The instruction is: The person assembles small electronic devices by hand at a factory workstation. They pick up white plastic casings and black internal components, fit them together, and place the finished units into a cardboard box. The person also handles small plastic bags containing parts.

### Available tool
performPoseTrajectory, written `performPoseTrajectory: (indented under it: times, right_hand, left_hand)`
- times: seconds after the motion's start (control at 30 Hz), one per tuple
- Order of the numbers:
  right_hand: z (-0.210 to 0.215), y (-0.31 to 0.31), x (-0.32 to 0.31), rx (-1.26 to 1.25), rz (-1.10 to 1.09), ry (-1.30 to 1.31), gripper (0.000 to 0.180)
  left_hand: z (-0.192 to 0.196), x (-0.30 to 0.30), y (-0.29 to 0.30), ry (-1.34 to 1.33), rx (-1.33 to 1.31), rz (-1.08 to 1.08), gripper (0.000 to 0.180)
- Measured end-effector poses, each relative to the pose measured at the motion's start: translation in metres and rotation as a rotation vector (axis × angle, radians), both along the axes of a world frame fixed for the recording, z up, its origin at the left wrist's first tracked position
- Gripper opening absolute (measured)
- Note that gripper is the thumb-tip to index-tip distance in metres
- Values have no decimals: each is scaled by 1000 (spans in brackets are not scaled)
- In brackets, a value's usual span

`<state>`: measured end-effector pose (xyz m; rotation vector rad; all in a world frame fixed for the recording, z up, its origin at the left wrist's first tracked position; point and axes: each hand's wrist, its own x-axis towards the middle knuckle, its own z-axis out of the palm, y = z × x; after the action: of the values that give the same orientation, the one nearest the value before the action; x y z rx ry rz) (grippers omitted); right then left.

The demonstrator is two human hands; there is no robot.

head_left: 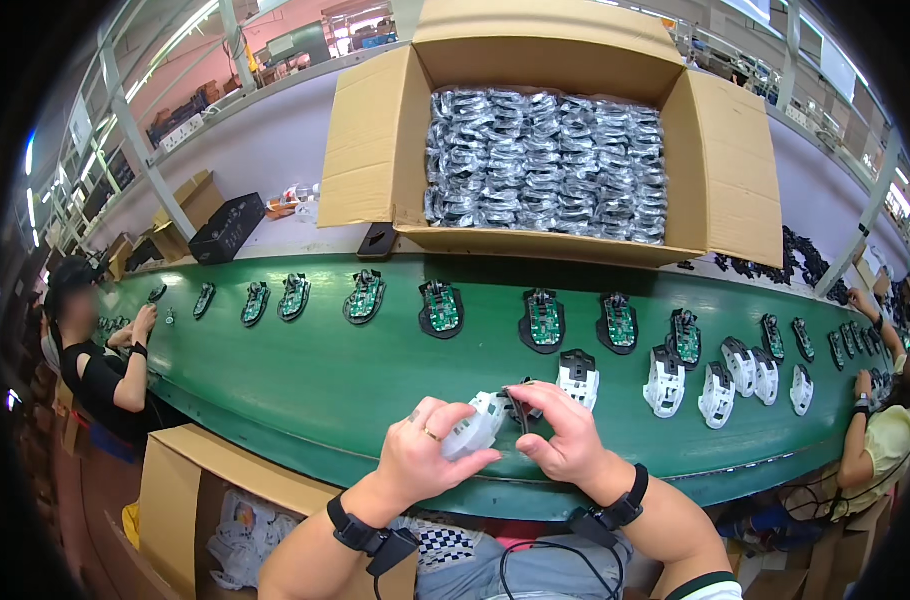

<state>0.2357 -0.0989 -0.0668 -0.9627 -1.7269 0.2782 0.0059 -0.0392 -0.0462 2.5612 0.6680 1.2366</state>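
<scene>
- Forearms (675,535) are closest to the camera, each with a black wrist strap (347,522) and a little dark box hanging off it.
- Left hand (423,450) is pinched around a white shell (475,425), thumb on the near side, fingers over the far side. So the shell sits right between the hands, held up over the near part of the green table (325,370).
- Right hand (565,430) is curled in close, thumb and fingers around a thin dark piece (520,412) at the shell's right end. Can't tell if that piece is attached or loose.
- Handling, just my guess: light, stiff plastic, smooth enough to slip a bit. I'd hold it by the long sides and go easy on the thin dark bit, since that looks like the part that'd bend or snap.
- Just past the right hand there's another white shell with a black top (578,375), and more white shells (665,382) lie off to its right.
- Beyond both hands runs a row of green circuit boards on dark bases (441,307). I'd grip those by the rim, as the boards are probably fragile.
- Farther out, straight ahead: an open cardboard box (365,150) packed with bagged parts (545,165).
</scene>
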Motion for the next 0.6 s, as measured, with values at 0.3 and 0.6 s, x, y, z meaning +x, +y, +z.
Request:
performPoseTrajectory:
  times: [0.3,0.6]
  right_hand:
    - [-4,1,-5,3,21,-152,68]
    - [-14,-6,-7,-511,273,166,64]
  left_hand:
    - [-2,6,-13,-135,-200,-59,48]
    - [4,8,-25,-109,-375,-146,67]
